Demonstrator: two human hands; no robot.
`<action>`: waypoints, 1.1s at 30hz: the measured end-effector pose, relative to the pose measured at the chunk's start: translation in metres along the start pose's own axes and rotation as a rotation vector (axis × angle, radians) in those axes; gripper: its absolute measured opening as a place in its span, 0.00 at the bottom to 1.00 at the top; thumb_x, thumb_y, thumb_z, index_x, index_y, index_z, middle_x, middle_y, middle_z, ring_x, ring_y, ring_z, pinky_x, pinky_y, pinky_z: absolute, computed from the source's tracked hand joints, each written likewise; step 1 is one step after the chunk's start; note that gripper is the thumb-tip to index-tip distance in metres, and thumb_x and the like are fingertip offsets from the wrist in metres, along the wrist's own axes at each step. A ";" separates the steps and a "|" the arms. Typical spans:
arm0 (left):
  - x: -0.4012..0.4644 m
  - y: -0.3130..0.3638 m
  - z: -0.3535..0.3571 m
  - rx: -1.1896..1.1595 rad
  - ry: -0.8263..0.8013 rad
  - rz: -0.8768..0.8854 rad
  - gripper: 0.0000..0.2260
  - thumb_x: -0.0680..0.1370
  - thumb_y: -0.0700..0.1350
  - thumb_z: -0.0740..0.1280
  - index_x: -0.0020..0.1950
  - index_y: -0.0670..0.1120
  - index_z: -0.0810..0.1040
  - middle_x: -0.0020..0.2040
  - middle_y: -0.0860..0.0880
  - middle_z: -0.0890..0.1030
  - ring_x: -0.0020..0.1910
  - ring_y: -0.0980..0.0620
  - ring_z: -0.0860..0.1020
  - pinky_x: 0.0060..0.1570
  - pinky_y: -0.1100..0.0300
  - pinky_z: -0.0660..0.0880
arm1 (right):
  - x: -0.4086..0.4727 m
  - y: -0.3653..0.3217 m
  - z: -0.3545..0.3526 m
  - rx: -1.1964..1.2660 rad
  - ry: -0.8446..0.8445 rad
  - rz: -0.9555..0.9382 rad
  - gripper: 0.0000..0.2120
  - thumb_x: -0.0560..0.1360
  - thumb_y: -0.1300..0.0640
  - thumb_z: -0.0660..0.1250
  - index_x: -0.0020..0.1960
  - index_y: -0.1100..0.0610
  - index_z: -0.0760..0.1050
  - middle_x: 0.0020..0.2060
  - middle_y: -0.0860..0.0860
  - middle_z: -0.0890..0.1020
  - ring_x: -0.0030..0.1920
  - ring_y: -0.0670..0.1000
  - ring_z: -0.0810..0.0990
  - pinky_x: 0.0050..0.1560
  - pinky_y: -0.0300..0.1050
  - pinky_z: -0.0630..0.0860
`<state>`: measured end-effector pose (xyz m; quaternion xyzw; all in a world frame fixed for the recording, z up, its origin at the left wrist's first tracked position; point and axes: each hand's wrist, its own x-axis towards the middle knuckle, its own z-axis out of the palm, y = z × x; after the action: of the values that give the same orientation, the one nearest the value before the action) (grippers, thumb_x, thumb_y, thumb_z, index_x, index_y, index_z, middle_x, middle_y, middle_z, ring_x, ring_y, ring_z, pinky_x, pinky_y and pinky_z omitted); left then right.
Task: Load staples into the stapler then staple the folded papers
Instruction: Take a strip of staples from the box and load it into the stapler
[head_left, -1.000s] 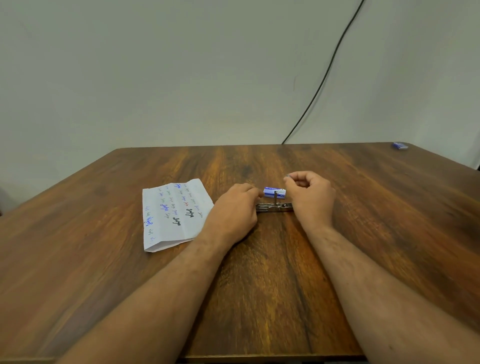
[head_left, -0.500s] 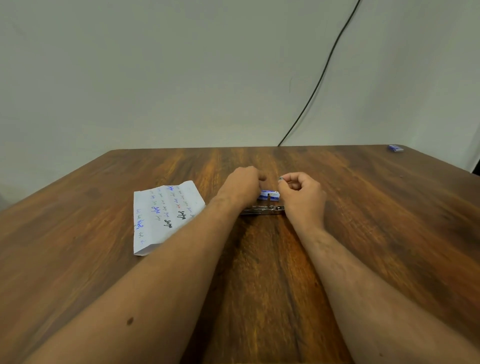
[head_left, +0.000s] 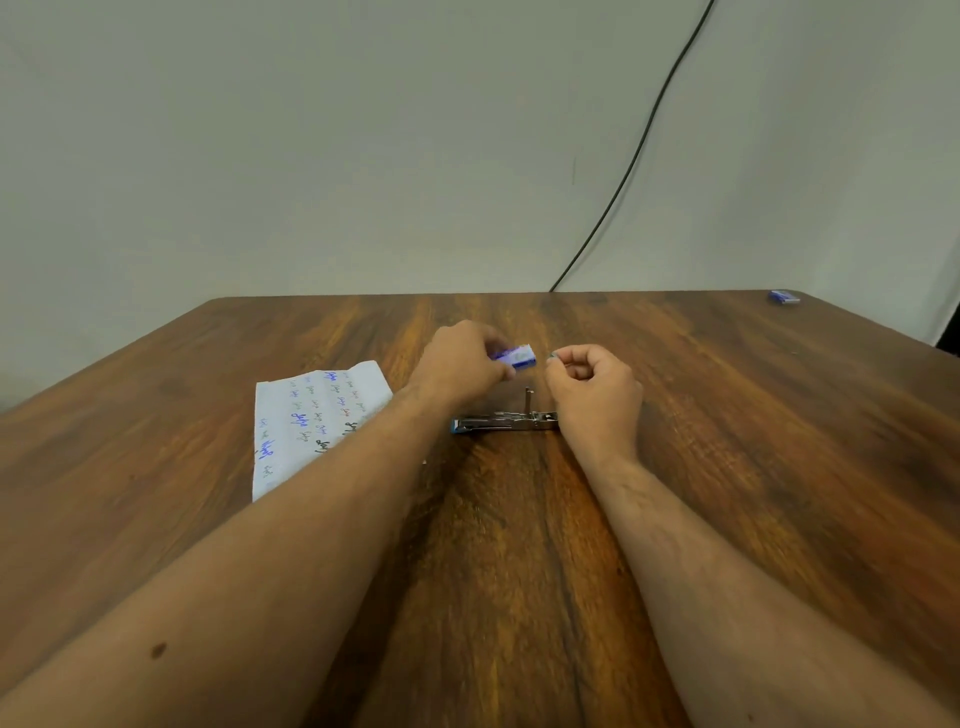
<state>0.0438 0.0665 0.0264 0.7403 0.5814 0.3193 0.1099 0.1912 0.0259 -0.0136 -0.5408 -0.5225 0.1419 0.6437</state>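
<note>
A small metal stapler (head_left: 501, 422) lies open on the wooden table (head_left: 727, 467), its magazine exposed and a thin part standing upright. My left hand (head_left: 460, 364) holds a small blue and white staple box (head_left: 519, 357) just above and behind the stapler. My right hand (head_left: 595, 392) is curled beside the box, thumb and forefinger pinched on something tiny and grey, too small to identify. Its heel hides the stapler's right end. The folded paper (head_left: 311, 415) with handwriting lies to the left, partly under my left forearm.
A second small blue box (head_left: 784, 296) sits at the table's far right corner. A black cable (head_left: 634, 156) runs down the wall behind the table's back edge.
My left hand moved off the stapler, took the staple box and lifted it from the table. The right hand stayed close by, fingers pinched.
</note>
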 end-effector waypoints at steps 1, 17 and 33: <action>-0.005 -0.001 -0.005 -0.083 0.065 -0.002 0.18 0.74 0.48 0.76 0.63 0.51 0.83 0.54 0.52 0.84 0.46 0.57 0.78 0.40 0.66 0.72 | -0.001 -0.001 0.000 0.006 0.005 -0.005 0.04 0.74 0.58 0.72 0.42 0.50 0.82 0.32 0.43 0.82 0.34 0.33 0.78 0.34 0.25 0.71; -0.075 -0.039 -0.011 -0.838 -0.114 -0.067 0.18 0.69 0.38 0.77 0.55 0.56 0.87 0.50 0.49 0.88 0.47 0.48 0.87 0.47 0.56 0.83 | -0.015 -0.008 -0.002 -0.084 -0.189 -0.235 0.04 0.72 0.60 0.71 0.40 0.53 0.82 0.31 0.42 0.81 0.34 0.38 0.79 0.31 0.30 0.74; -0.077 -0.033 -0.015 -0.926 -0.028 -0.167 0.19 0.74 0.47 0.56 0.45 0.49 0.89 0.53 0.42 0.86 0.52 0.46 0.86 0.51 0.56 0.83 | -0.027 -0.028 0.001 -0.001 -0.162 -0.070 0.09 0.76 0.59 0.71 0.40 0.47 0.80 0.34 0.44 0.84 0.33 0.44 0.84 0.34 0.35 0.78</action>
<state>-0.0008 0.0020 -0.0064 0.5684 0.4336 0.5251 0.4618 0.1689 -0.0042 -0.0036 -0.5093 -0.5915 0.1624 0.6036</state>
